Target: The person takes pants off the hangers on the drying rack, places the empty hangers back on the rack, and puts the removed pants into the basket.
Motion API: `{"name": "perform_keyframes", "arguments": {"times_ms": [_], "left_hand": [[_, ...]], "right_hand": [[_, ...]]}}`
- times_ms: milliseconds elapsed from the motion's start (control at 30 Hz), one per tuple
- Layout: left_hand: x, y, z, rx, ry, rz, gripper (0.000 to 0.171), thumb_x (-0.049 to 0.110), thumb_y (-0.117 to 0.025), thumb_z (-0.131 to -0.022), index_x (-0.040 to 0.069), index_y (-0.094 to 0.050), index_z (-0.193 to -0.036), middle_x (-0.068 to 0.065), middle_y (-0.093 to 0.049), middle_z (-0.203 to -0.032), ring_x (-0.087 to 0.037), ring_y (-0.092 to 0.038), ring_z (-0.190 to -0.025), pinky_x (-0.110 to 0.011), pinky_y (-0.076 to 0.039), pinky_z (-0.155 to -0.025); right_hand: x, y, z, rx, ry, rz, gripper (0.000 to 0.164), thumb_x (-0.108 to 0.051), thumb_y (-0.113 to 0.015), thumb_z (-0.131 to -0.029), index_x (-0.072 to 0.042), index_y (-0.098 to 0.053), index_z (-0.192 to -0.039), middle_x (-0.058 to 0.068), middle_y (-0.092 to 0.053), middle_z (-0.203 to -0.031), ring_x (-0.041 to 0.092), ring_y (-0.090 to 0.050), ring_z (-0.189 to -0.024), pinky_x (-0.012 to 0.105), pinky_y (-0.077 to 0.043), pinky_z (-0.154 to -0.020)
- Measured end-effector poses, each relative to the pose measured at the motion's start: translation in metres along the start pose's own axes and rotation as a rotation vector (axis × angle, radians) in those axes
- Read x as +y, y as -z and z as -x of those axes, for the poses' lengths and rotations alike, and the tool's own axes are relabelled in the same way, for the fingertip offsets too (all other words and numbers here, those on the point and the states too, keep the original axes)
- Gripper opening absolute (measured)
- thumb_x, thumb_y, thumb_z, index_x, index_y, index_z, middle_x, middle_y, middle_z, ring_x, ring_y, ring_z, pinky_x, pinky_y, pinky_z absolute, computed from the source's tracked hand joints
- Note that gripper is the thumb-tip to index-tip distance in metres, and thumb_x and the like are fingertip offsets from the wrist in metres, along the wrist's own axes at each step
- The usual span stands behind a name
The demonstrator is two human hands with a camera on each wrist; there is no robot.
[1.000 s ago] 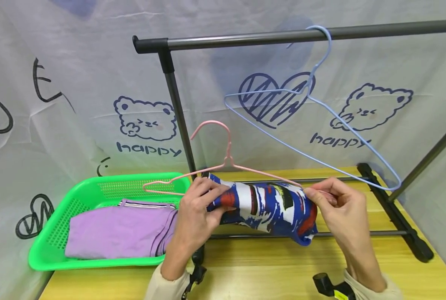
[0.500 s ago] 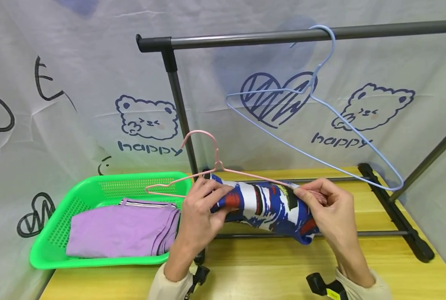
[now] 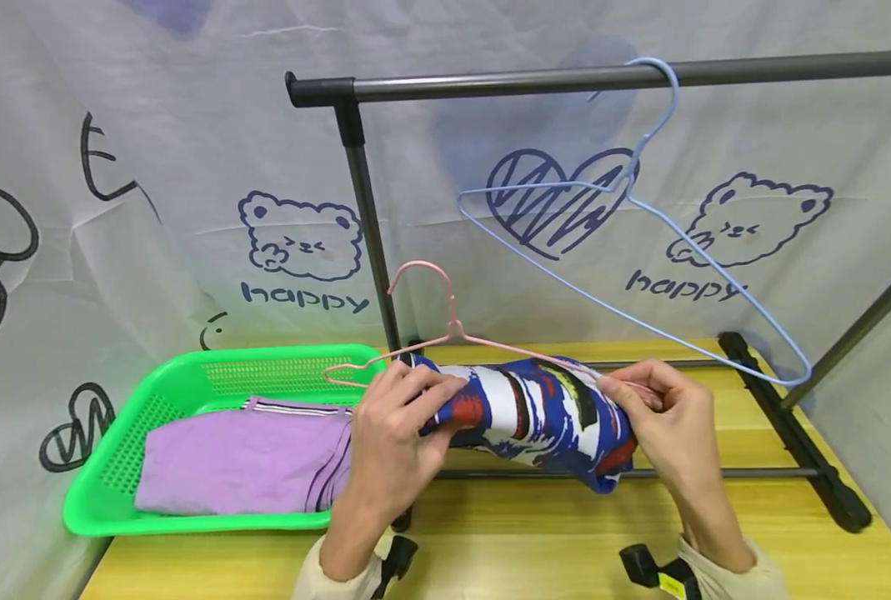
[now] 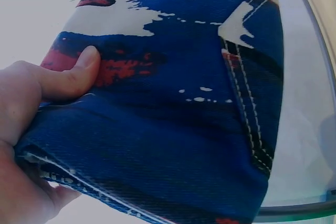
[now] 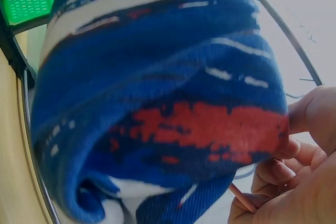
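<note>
A pink wire hanger [image 3: 454, 327] stands hook up in front of the rack. A blue, white and red patterned denim garment [image 3: 535, 408] lies along its lower part, and part of the hanger is hidden by it. My left hand [image 3: 396, 433] grips the garment's left end, thumb on the near face; the left wrist view shows a stitched pocket [image 4: 247, 93] on the cloth. At the other end my right hand [image 3: 666, 417] pinches the hanger's right arm along with the cloth edge. Pink wire [image 5: 242, 199] shows between those fingers in the right wrist view.
A blue hanger [image 3: 550, 268] hangs from the dark rack bar [image 3: 490, 85]. To the left, a green basket [image 3: 190, 527] holds a folded purple garment [image 3: 242, 458]. The rack's right foot [image 3: 798, 433] and lower bars stand on the wooden table [image 3: 505, 542].
The pink hanger first shifts left and down, then slides back to the right. My right hand has come slightly inward, toward the left hand. Both hands keep their hold.
</note>
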State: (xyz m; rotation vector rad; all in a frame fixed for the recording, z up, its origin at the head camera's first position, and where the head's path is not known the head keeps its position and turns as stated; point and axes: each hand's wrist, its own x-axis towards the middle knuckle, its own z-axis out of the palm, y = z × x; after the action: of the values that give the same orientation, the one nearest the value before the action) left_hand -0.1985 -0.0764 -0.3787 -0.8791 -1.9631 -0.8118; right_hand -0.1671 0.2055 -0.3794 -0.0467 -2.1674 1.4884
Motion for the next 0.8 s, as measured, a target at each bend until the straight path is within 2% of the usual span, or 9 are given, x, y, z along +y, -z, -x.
{"name": "perform_keyframes", "arguments": {"times_ms": [267,533,667,800], "left_hand": [[0.007,0.009,-0.001,-0.005,-0.004,0.025,0.038,-0.005,-0.084,-0.064,0.013,-0.08,-0.097,0.004,-0.073,-0.093,-0.021,-0.06,-0.084,-0.039,-0.052,-0.078],[0.015,0.017,-0.002,0.018,-0.033,-0.008,0.04,-0.006,-0.08,-0.064,0.013,-0.08,-0.099,0.003,-0.072,-0.093,-0.021,-0.057,-0.078,-0.039,-0.05,-0.068],[0.014,0.024,-0.003,0.044,-0.021,0.013,0.039,-0.006,-0.082,-0.063,0.012,-0.08,-0.098,0.003,-0.073,-0.093,-0.022,-0.059,-0.08,-0.039,-0.052,-0.071],[0.01,0.034,-0.005,0.053,0.007,0.041,0.038,-0.006,-0.084,-0.064,0.011,-0.081,-0.098,0.002,-0.074,-0.094,-0.023,-0.059,-0.081,-0.038,-0.052,-0.073]], "right_hand": [[0.003,0.009,-0.002,-0.013,-0.021,0.019,0.016,-0.013,-0.079,-0.092,0.002,-0.074,-0.095,-0.005,-0.074,-0.08,0.011,-0.066,-0.065,0.022,-0.057,-0.058],[0.006,0.01,-0.004,-0.029,-0.016,0.046,0.017,-0.014,-0.078,-0.093,0.003,-0.073,-0.094,-0.004,-0.073,-0.079,0.011,-0.067,-0.064,0.022,-0.057,-0.058],[0.006,0.014,-0.006,-0.03,0.003,0.06,0.014,-0.01,-0.075,-0.094,0.004,-0.073,-0.095,-0.005,-0.072,-0.079,0.01,-0.065,-0.064,0.019,-0.055,-0.057],[0.007,0.027,-0.006,-0.012,0.02,0.091,0.015,-0.01,-0.076,-0.094,0.004,-0.073,-0.095,-0.004,-0.07,-0.077,0.009,-0.057,-0.06,0.018,-0.046,-0.05]]}}
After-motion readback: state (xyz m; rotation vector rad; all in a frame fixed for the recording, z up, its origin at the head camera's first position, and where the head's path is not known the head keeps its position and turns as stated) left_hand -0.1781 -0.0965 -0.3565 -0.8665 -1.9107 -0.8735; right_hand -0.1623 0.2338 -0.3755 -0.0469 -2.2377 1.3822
